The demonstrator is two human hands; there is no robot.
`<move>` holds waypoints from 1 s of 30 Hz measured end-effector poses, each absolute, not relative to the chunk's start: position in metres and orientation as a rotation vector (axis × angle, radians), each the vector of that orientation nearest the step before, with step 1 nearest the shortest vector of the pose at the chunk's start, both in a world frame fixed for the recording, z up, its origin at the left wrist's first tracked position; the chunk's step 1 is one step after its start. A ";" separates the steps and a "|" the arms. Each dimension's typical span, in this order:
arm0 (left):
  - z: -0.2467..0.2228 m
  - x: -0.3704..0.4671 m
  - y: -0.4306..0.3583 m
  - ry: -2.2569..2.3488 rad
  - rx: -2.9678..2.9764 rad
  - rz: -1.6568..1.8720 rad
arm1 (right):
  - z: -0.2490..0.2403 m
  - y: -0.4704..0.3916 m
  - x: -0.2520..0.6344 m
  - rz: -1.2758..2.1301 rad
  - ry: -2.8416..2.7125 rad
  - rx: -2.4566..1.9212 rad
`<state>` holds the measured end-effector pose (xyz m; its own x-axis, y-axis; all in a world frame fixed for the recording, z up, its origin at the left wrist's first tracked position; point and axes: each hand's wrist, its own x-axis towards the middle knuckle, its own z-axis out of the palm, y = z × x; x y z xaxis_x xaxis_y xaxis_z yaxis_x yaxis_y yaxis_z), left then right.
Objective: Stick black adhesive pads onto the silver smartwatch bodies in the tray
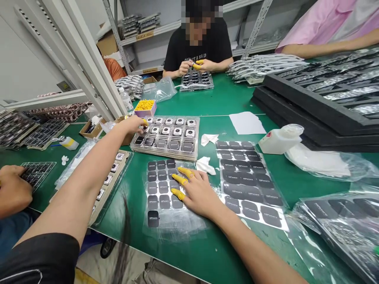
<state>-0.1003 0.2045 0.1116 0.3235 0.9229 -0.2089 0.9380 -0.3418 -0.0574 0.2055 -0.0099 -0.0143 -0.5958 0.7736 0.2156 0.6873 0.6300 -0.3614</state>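
My left hand (pixel 136 124) reaches to the left side of a clear plastic tray (pixel 196 152) of square watch cases (pixel 177 131). Its fingers are curled at the left end of the middle row, one in a yellow finger cot; what they grip is hidden. The tray's front row carries black printed films (pixel 173 145), and the rows behind show round sensor backs. My right hand (pixel 197 191) lies flat, fingers spread, on a sheet of black square stickers (pixel 152 202). Three of its fingers wear yellow cots. The lower part of that sheet has mostly bare backing.
A second sticker sheet (pixel 247 177) lies to the right, near a white bottle (pixel 281 139) and black foam trays (pixel 296 114). Crumpled tissues (pixel 205 165) lie between. Another watch tray (pixel 118 173) sits under my left forearm. Co-workers sit opposite (pixel 197 43) and at left (pixel 13 191).
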 end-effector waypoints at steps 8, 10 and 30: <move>0.120 -0.088 0.183 1.861 2.400 -0.156 | -0.016 -0.010 0.206 0.397 -2.422 -1.135; 0.113 -0.073 0.155 1.975 2.376 0.108 | -0.013 -0.010 0.209 0.435 -2.236 -1.073; 0.008 0.021 0.002 1.112 1.566 0.662 | -0.017 -0.009 0.204 0.829 -1.677 -1.155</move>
<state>0.0214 0.0015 0.0079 0.4138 0.9014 -0.1273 0.3177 -0.0120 0.9481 0.2040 -0.0092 -0.0167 -0.1491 0.9412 0.3032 0.3310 0.3364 -0.8816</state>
